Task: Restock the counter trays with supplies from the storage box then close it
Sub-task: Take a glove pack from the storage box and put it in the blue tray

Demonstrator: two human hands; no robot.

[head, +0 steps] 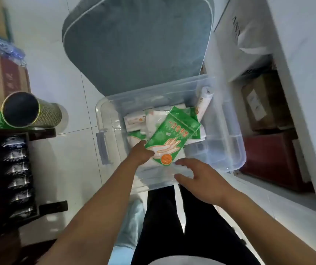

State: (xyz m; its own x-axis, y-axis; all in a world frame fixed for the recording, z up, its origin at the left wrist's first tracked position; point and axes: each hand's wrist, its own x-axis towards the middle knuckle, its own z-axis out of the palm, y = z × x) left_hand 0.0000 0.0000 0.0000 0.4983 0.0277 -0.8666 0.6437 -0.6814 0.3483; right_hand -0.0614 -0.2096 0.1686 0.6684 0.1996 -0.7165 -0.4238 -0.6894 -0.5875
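Note:
A clear plastic storage box (pixel 228 150) stands open on the floor in front of me, its grey lid (pixel 138 44) leaning upright behind it. Inside lie white packets and a white roll (pixel 205 100) propped in the far right corner. My left hand (pixel 140 153) grips the near corner of a green packet of disposable gloves (pixel 174 134) and holds it tilted above the other packets. My right hand (pixel 201 178) hovers with spread fingers over the box's near rim, holding nothing.
At the left a dark tray (pixel 17 173) holds several shiny wrapped items, with a metal mesh cup (pixel 30 109) lying beside green packaging. Cardboard boxes (pixel 264 100) and a red box (pixel 272 161) fill an open white cabinet on the right. My dark trouser legs stand below the box.

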